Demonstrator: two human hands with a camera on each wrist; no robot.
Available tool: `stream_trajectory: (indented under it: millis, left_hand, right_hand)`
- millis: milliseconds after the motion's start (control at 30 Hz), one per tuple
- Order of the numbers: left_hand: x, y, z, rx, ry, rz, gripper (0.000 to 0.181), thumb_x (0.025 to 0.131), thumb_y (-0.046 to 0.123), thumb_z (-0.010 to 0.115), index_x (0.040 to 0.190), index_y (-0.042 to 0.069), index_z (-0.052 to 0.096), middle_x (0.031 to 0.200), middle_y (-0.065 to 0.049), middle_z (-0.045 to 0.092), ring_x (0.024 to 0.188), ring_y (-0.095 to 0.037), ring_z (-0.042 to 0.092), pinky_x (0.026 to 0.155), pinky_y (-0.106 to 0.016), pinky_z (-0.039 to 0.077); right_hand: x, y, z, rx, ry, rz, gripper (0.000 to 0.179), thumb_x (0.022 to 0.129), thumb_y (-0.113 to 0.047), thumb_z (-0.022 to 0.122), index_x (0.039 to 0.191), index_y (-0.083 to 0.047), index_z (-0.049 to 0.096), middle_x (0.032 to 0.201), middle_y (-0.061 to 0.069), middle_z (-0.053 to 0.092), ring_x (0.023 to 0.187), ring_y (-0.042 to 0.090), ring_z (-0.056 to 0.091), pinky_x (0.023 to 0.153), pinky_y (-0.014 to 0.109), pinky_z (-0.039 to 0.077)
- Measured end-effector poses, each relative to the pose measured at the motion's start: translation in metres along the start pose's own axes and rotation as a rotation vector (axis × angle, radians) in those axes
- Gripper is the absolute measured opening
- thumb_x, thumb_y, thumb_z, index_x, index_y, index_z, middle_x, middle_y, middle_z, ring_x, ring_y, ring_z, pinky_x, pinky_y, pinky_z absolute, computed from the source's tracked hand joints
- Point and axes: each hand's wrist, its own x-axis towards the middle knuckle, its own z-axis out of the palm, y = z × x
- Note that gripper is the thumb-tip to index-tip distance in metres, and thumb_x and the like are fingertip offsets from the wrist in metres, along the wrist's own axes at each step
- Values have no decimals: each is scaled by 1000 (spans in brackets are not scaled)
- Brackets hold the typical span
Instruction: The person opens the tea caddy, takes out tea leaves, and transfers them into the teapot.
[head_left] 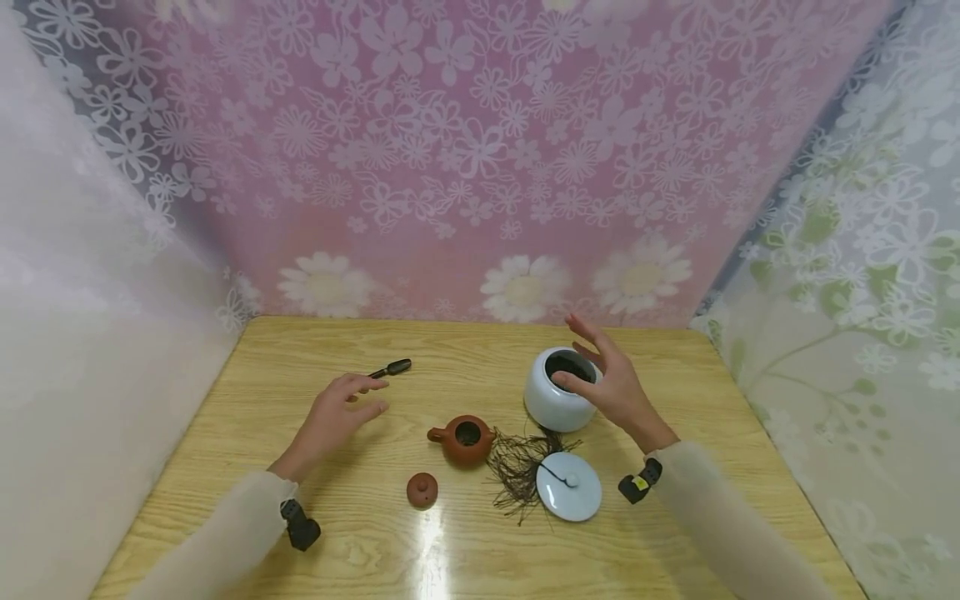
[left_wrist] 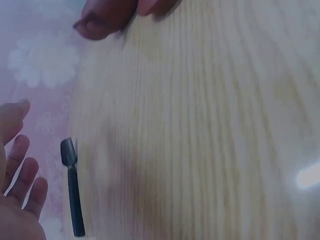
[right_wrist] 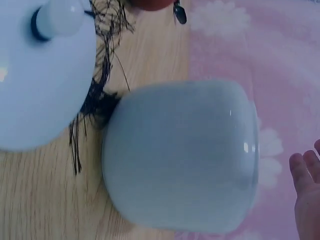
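My left hand [head_left: 337,417] hovers over the left part of the table, fingers loosely extended and holding nothing. Just beyond its fingertips lies a small black scoop [head_left: 397,367], its handle partly hidden by the hand; the left wrist view shows the whole scoop [left_wrist: 74,195]. At the right, my right hand [head_left: 617,385] is beside and above the mouth of a white ceramic jar [head_left: 558,408], thumb and fingers spread, nothing gripped. Dark contents show inside the jar. Between the hands stands a reddish-brown clay teapot [head_left: 468,454], uncovered, with dark bits inside.
The teapot's round lid [head_left: 422,490] lies in front of it. Nearer me than the jar rests its white lid [head_left: 570,500], knob up with a dark cord around it. Dark brown tassel strands [head_left: 517,471] spread beside that lid. Floral cloth [head_left: 480,167] hangs behind the table.
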Motion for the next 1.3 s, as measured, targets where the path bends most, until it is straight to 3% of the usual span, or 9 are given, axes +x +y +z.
stream_trajectory:
  millis: [133,400,633,900,1133,1300]
  left_hand:
    - [-5,8,10,-32,-38,10,42,103,30,79,142,15,74,140,-3,68,131,-35,62,111,-57,52]
    - [-15,11,24,-67,-135,45,36,103,30,80,136,18,77,133,5,69,119,-22,66,102,-40,57]
    - [-25,13,31,-92,-241,70,28,104,32,78,129,18,79,131,5,70,116,-20,66,102,-37,57]
    - [-34,11,41,-106,-353,126,28,102,31,80,129,24,79,129,10,70,123,-17,64,109,-39,54]
    - [-39,10,48,-120,-455,114,29,101,40,80,128,29,79,132,12,68,127,-14,61,111,-40,53]
    - [-42,8,53,-89,-484,168,25,100,40,81,123,32,80,133,9,68,125,-11,61,108,-34,55]
  right_hand:
    - [-1,-8,16,54,-63,-5,93,97,-11,85,172,-32,34,176,5,37,158,37,45,123,57,44]
    - [-4,-8,48,79,-169,-34,82,98,-14,84,168,-21,42,169,12,47,155,32,48,120,38,51]
    - [-10,-5,73,51,-247,-44,68,99,-18,84,160,-19,53,155,11,60,144,39,58,113,41,57]
    - [-14,-1,91,79,-350,20,62,99,-24,85,154,-13,59,156,18,58,143,44,57,115,55,54]
    - [-16,8,101,41,-409,32,62,99,-27,85,151,-5,61,154,14,61,139,41,62,111,51,58]
    - [-20,7,105,49,-460,92,63,98,-27,86,152,-7,60,154,13,60,135,38,67,109,48,59]
